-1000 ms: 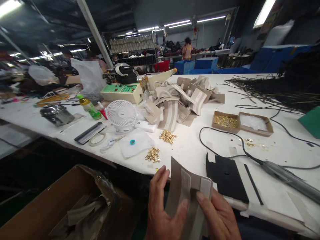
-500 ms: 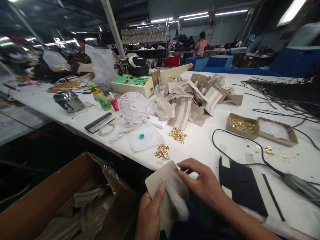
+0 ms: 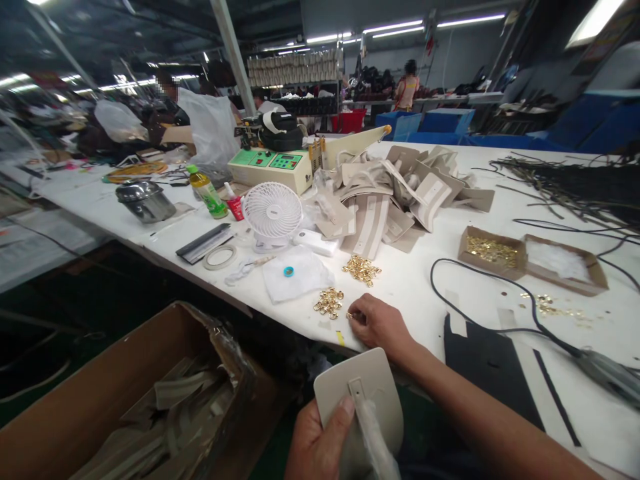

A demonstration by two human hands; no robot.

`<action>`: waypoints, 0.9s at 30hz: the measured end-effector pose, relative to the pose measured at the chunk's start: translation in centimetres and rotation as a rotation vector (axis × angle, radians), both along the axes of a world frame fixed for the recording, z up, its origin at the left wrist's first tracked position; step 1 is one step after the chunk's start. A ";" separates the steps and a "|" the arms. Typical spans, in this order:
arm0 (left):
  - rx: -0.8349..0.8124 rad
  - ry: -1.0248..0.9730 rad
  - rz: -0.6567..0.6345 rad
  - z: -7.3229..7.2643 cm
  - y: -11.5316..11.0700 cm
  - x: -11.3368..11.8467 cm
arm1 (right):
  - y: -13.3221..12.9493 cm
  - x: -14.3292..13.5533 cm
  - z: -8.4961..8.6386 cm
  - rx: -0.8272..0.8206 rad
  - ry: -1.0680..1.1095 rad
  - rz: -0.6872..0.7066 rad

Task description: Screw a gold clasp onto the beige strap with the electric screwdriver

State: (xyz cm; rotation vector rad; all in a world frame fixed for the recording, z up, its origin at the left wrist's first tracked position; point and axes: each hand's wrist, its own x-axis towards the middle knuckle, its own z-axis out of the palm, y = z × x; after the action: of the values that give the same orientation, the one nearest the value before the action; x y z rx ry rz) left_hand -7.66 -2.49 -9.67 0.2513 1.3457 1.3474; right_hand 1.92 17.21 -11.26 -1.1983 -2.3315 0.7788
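My left hand [image 3: 320, 437] is closed on a beige bag panel [image 3: 383, 380], thumb on its face. A strap wrapped in clear plastic [image 3: 376, 443] runs down from a small stitched tab on the panel. At the table's front edge my right hand [image 3: 381, 325] rests with its fingers pinched together. A glint of gold metal shows at those fingertips, a small gold buckle piece as far as I can tell. Just left of them lies a small heap of gold buckle pieces [image 3: 329, 303], with a second gold heap [image 3: 361, 269] behind it.
A cardboard box [image 3: 125, 373] holding beige pieces stands lower left. On the table are a white fan [image 3: 273, 212], a pile of beige panels [image 3: 370, 220], small boxes of gold parts [image 3: 493, 252] and white bits [image 3: 560, 261], a black sheet [image 3: 487, 360] and a corded tool [image 3: 607, 373].
My right hand has left the panel and reached forward to the table beside the nearer gold heap. The panel in my left hand has shifted right and down.
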 end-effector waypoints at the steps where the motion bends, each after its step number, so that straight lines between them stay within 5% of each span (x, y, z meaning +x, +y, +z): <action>1: 0.007 0.001 -0.012 0.1 0.1 0.2 | 0.0 0.4 0.0 -0.013 0.010 -0.014; 14: 0.002 0.003 -0.101 1.3 1.7 2.1 | -3.0 10.2 3.1 -0.444 0.587 -0.212; 17: 0.017 0.036 -0.173 1.5 3.4 2.4 | -3.6 13.2 3.7 -0.488 0.702 -0.338; 27: 0.065 -0.082 -0.365 0.7 12.3 4.8 | -4.9 22.5 3.0 -0.417 0.587 -0.505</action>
State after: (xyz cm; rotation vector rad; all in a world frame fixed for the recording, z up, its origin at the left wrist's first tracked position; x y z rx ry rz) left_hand -2.87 9.79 -9.02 0.4577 1.1249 1.0822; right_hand 24.40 12.35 -8.31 -1.4002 -1.3569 1.2468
